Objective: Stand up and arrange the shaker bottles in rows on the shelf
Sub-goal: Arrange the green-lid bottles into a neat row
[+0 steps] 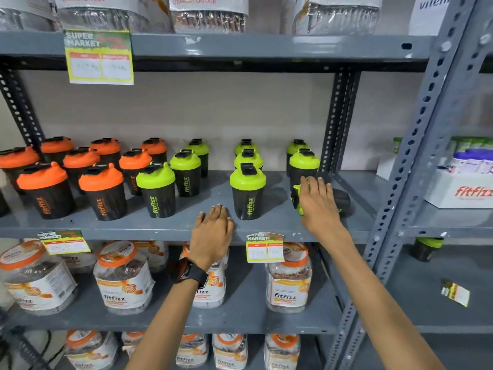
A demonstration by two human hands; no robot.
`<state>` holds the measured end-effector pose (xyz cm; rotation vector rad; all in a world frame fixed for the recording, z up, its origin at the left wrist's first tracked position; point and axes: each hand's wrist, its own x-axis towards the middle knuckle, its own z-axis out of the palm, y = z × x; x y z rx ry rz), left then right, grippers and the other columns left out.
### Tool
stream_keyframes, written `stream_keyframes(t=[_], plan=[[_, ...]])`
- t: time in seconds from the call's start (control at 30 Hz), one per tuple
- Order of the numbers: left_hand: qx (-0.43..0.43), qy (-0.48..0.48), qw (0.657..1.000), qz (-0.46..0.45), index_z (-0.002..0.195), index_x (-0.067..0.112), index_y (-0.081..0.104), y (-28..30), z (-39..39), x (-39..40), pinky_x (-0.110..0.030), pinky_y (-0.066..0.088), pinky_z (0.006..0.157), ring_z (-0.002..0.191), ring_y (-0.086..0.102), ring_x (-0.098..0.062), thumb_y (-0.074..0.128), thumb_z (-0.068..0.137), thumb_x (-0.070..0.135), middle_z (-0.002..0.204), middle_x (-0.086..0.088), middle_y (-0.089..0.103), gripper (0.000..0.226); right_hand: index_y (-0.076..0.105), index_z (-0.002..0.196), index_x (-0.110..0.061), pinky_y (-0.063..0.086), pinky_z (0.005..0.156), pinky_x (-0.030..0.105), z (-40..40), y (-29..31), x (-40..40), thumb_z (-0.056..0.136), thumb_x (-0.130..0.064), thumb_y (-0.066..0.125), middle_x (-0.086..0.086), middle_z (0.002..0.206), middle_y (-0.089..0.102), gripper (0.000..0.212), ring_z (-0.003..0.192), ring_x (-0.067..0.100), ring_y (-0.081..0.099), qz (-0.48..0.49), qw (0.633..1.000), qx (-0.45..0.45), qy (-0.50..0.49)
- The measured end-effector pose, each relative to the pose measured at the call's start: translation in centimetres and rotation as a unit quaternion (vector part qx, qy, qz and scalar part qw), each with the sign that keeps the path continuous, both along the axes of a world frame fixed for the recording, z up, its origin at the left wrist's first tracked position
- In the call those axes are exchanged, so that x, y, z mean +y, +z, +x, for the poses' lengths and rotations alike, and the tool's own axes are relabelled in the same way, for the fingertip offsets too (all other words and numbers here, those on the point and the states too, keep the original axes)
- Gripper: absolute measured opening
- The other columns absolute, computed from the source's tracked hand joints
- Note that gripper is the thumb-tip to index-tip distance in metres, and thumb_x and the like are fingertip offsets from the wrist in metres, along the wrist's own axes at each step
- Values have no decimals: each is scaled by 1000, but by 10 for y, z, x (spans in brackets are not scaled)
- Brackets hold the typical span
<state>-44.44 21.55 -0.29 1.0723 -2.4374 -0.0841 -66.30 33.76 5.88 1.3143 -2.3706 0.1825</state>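
Note:
Black shaker bottles stand upright in rows on the grey middle shelf (pixel 170 225): several with orange lids (pixel 101 190) on the left, several with green lids (pixel 247 192) in the middle and right. One green-lidded shaker (pixel 338 200) lies on its side at the right end, lid toward the left. My right hand (pixel 318 202) rests over this lying shaker, fingers spread across its lid end and body. My left hand (pixel 212 232) lies flat on the shelf's front edge, fingers apart, holding nothing, just left of the front green shaker.
A grey upright post (pixel 416 161) bounds the shelf on the right, with another shelf unit of boxes (pixel 461 188) beyond. Price tags (pixel 264 248) hang off the shelf edge. Jars (pixel 122 279) fill the shelf below, packets (pixel 208 14) the one above.

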Motion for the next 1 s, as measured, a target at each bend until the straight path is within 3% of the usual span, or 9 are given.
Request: stream_keyframes(t=[0.13, 0.23, 0.37, 0.47, 0.57, 0.7, 0.77, 0.8, 1.0], plan=[[-2, 12, 1000, -9, 146, 5, 43, -3, -1, 1, -45, 20, 121, 146, 35, -24, 12, 96, 38, 155, -13, 43, 67, 27, 150, -3, 26, 119, 48, -6, -1, 3, 74, -3, 76, 16, 150, 37, 90, 141, 35, 35, -32, 998, 21, 44], [-2, 21, 1000, -17, 144, 6, 46, -4, -1, 3, -45, 23, 120, 144, 39, -24, 8, 94, 40, 153, -13, 46, 71, 30, 149, -4, 32, 116, 45, -8, -1, 10, 72, -6, 79, 14, 149, 40, 91, 138, 33, 39, -81, 994, -5, 73], [5, 23, 1000, -14, 142, 7, 48, -2, -2, 4, -45, 24, 119, 143, 41, -24, 16, 96, 37, 151, -12, 48, 63, 39, 145, -11, 47, 99, 42, -4, 13, 19, 70, -15, 81, 10, 141, 46, 86, 125, 33, 50, -231, 951, -162, 129], [9, 24, 1000, -15, 143, 7, 48, -3, -2, 4, -45, 24, 119, 143, 40, -24, 20, 97, 35, 152, -12, 47, 60, 48, 139, -16, 47, 97, 34, -5, 25, 24, 65, -26, 85, 7, 133, 56, 84, 120, 25, 55, -331, 887, -287, 143], [17, 25, 999, -17, 143, 7, 48, -3, -3, 4, -45, 24, 119, 143, 41, -24, 21, 98, 34, 152, -12, 47, 59, 58, 124, -19, 46, 84, 26, -11, 32, 29, 65, -26, 87, -2, 111, 66, 66, 100, 17, 60, -375, 843, -360, 137], [16, 26, 999, -20, 144, 9, 47, -4, -2, 4, -44, 23, 120, 144, 39, -23, 20, 97, 35, 153, -11, 46, 60, 61, 119, -19, 43, 74, 19, -17, 25, 27, 68, -25, 87, -5, 102, 64, 58, 91, 14, 59, -370, 837, -384, 124], [14, 28, 999, -23, 144, 9, 46, -5, -2, 3, -44, 23, 120, 144, 39, -22, 19, 97, 36, 153, -10, 46, 60, 61, 119, -19, 40, 64, 8, -20, 19, 25, 69, -26, 86, -5, 102, 65, 56, 90, 13, 60, -379, 835, -378, 127], [14, 29, 999, -27, 144, 10, 46, -6, -2, 2, -44, 23, 120, 144, 39, -22, 19, 97, 36, 153, -10, 46, 60, 60, 121, -18, 39, 65, 5, -21, 17, 25, 70, -27, 85, -5, 104, 65, 58, 91, 12, 60, -383, 833, -378, 130], [37, 21, 999, -30, 142, 9, 48, -8, -4, 1, -46, 25, 119, 142, 43, -24, 16, 96, 39, 152, -12, 47, 64, 41, 142, -15, 40, 94, 21, -20, 5, 30, 73, -32, 85, -4, 126, 57, 84, 114, 12, 53, -380, 826, -396, 129]])
